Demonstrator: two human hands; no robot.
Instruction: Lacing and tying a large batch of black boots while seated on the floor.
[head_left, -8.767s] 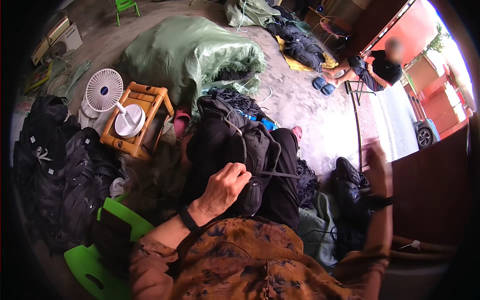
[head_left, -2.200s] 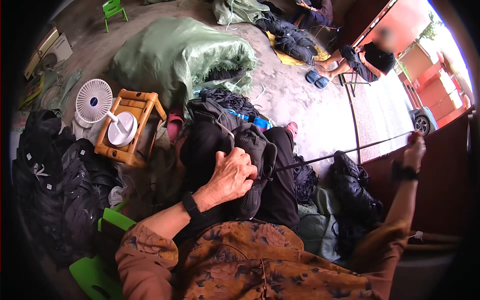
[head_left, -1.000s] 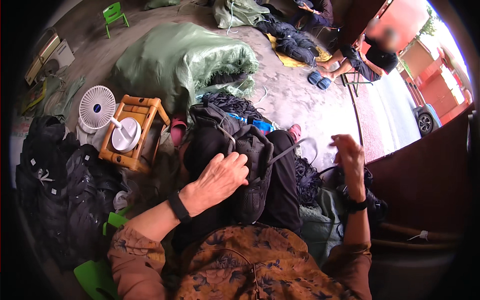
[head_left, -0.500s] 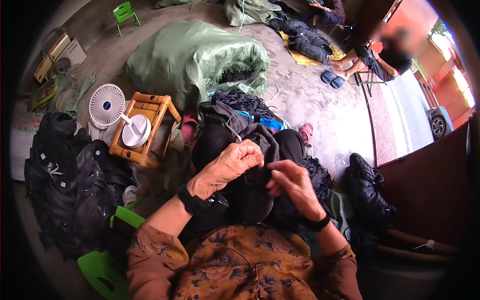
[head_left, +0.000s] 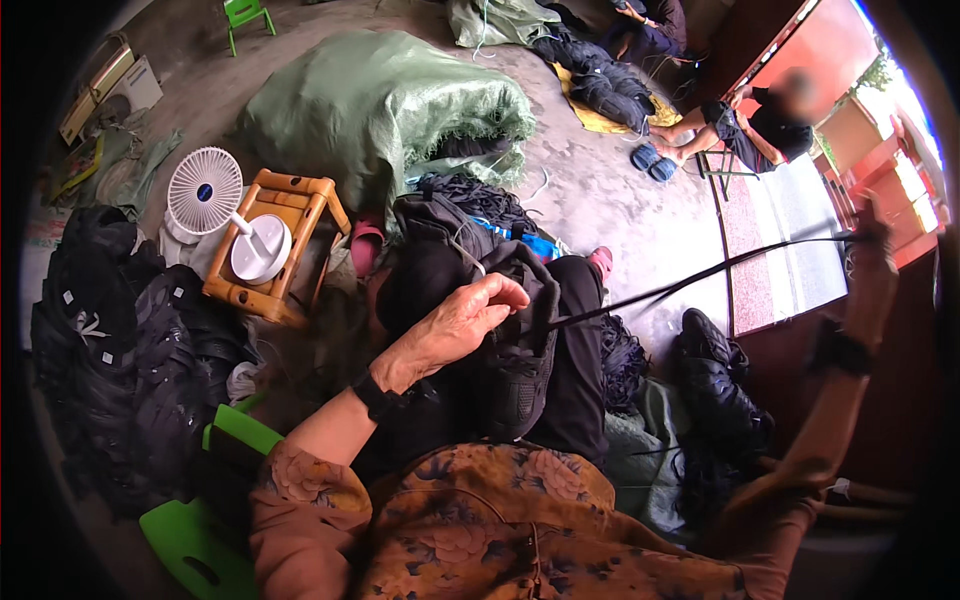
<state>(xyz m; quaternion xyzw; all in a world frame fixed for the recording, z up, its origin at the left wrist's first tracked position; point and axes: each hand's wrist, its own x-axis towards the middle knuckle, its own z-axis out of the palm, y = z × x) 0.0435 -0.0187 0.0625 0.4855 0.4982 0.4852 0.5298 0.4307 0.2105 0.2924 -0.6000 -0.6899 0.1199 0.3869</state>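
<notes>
Concrete floor behind, your left hand (head_left: 455,325) pins the black shoe upper (head_left: 515,350) at frame centre while your right hand (head_left: 868,240), upper right, grips the taut black lace (head_left: 700,275); next, likely reseat and rethread.

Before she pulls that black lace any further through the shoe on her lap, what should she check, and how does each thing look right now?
1. Left hand steadying the black shoe: ok, fingers rest on its upper.
2. Right hand gripping the black lace: ok, arm stretched out to her right.
3. Lace taut, no slack loop: ok, it runs straight from shoe to hand.
4. Lace seated in the right eyelet: cannot tell, the fingers hide it.
5. Shoe settled on her lap: ok.
6. Lace free of the black shoes on the floor: ok, it passes above them.
</notes>
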